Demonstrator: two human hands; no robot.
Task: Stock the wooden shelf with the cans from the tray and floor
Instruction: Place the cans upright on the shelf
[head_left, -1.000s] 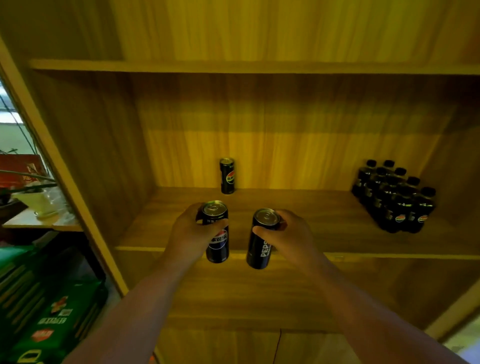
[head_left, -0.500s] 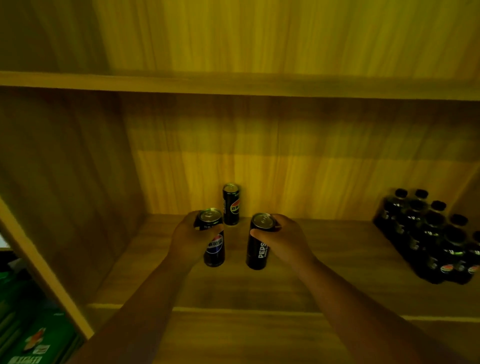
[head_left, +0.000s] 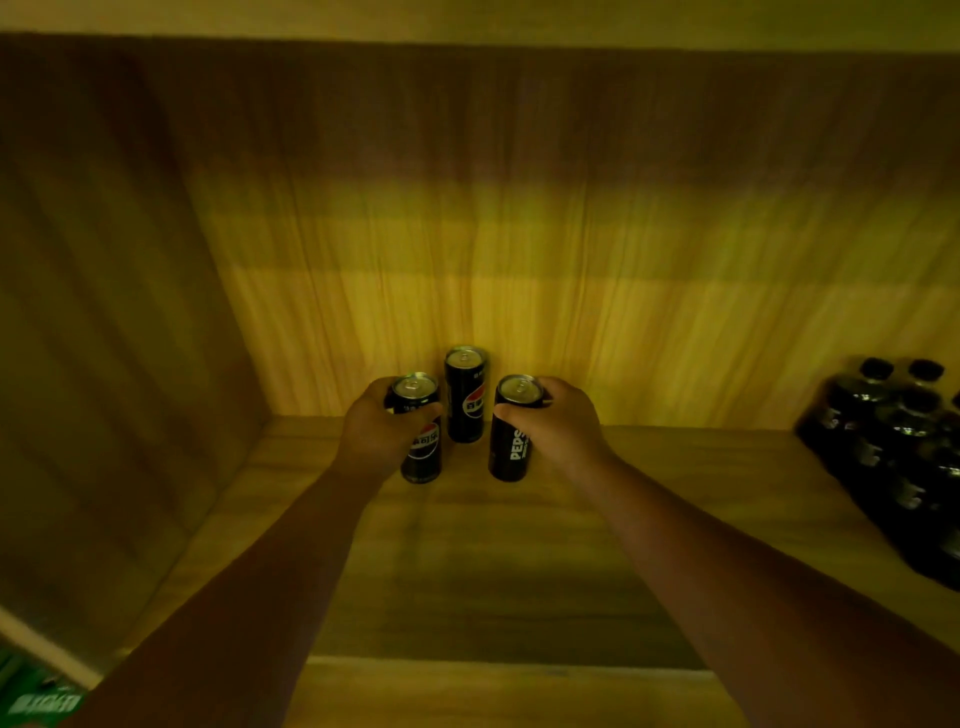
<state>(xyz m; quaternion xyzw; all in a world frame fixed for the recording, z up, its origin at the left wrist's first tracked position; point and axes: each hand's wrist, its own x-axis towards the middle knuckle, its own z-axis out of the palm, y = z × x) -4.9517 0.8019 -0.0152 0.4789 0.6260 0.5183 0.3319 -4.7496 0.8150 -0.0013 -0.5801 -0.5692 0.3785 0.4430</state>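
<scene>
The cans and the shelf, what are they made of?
The black Pepsi cans look like thin metal, probably aluminium: their tops are shiny silver with pull tabs, and the printed sides have a smooth gloss. The shelf looks like wood or a wood-look board: streaky grain lines run across it with a smooth, dull finish. Whether it is solid wood cannot be told from here.

Dim, yellow-green light fills the wooden shelf (head_left: 493, 545), brightest in a band across its back panel. The corners fall into deep shadow. Wide-angle distortion bends the edges, and detail is soft throughout.
</scene>
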